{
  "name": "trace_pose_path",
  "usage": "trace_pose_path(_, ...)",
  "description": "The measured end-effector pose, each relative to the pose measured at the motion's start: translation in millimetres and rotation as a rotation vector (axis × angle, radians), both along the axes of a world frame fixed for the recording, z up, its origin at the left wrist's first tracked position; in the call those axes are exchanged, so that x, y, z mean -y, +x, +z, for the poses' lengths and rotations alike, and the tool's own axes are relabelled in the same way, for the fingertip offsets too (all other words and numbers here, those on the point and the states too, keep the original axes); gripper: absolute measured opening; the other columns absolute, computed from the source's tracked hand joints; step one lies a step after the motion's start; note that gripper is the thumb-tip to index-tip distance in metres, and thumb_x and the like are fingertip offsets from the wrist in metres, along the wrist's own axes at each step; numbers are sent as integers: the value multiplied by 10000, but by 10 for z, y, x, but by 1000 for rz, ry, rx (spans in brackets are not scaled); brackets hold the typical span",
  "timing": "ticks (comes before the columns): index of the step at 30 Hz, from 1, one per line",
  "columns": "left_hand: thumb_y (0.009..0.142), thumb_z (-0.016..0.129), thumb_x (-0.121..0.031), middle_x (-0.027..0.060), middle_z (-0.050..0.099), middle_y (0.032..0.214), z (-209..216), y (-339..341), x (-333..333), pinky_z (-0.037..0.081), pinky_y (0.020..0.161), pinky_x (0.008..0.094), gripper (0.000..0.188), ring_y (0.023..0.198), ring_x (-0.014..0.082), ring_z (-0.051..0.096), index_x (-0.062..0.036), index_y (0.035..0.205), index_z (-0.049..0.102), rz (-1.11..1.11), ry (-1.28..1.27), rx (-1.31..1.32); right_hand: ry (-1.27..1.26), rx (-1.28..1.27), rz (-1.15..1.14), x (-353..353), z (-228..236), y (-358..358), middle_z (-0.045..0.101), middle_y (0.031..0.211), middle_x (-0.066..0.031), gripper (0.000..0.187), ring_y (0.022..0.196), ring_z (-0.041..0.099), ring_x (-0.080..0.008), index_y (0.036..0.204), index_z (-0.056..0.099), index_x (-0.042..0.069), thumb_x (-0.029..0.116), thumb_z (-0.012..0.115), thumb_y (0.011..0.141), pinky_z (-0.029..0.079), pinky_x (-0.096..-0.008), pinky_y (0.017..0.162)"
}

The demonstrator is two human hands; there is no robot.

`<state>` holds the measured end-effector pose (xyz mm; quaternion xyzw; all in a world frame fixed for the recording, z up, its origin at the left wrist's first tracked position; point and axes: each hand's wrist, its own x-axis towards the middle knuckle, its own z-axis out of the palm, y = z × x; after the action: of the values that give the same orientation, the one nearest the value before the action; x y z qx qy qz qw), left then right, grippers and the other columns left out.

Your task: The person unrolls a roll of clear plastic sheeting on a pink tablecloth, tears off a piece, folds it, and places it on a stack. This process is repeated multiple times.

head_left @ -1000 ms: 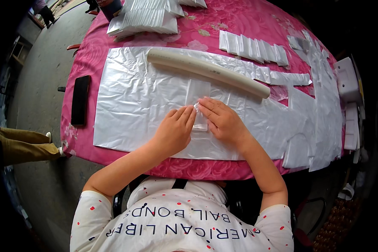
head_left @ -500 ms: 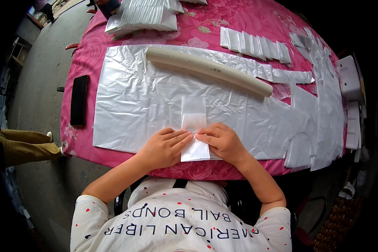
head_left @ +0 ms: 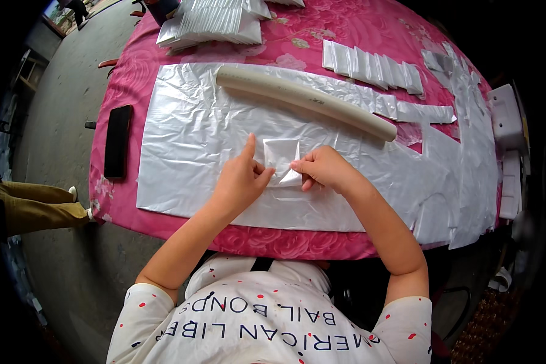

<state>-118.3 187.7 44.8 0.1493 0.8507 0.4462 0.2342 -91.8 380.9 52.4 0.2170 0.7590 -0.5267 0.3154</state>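
Both hands pinch small folded plastic piece on surface; flimsy, slippery, best gripped at edges.

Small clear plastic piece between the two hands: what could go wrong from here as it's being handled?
The small plastic piece is pinched only at its lower edge between the left hand and the right hand, so it may slip or crease crookedly. It lies on the large plastic sheet, which could bunch or get picked up with it. The pale tube lies close behind and might roll if the sheet is tugged.
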Motion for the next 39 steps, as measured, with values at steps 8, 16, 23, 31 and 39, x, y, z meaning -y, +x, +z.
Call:
trace_pose_path(8, 790, 571, -442, 251, 290, 1395, -201, 222, -206, 172, 1078, 479, 839, 1330, 362, 234, 101, 1343, 252, -282, -237, -792, 34, -51, 19, 36, -57, -17, 565, 567, -22, 308, 503, 596, -99, 611, 597, 23, 246, 626, 821, 373, -227, 413)
trace_pose_path(16, 732, 553, -608, 252, 158, 1449, -423, 252, -225, 64, 1100, 473, 1037, 1371, 350, 115, 103, 1370, 149, -318, -231, -759, 545, -391, 226, 196, 80, 174, 615, 597, -96, 160, 546, 603, -236, 649, 615, 17, 150, 682, 707, 461, -313, 518)
trace_pose_path(23, 736, 604, -544, 233, 95, 1467, -327, 269, -85, 61, 1098, 464, 1014, 1367, 383, 62, 55, 1396, 119, -225, -100, -798, 965, -710, 472, 220, 254, 235, 583, 1053, -139, 450, 1009, 543, -289, 1052, 565, 29, 292, 693, 710, 446, -378, 841)
trace_pose_path(31, 912, 496, -87, 135, 633, 1039, -179, 983, 1111, 493, 815, 267, 265, 936, 160, 618, 34, 1144, 539, 50, 324, 723, 752, -1019, 539, 738, -434, 202, 220, 1442, -211, 709, 1347, 190, -341, 1389, 278, 39, 506, 433, 878, 143, -447, 1095)
trace_pose_path(39, 897, 516, -102, 156, 643, 978, -486, 1388, 1559, 528, 667, 264, 203, 801, 172, 646, 54, 1011, 578, 625, 527, 1009, 216, -917, 614, 1791, -443, 908, 101, 1478, -205, 786, 1379, 42, -348, 1435, 132, 59, 602, 285, 887, 38, -468, 1096)
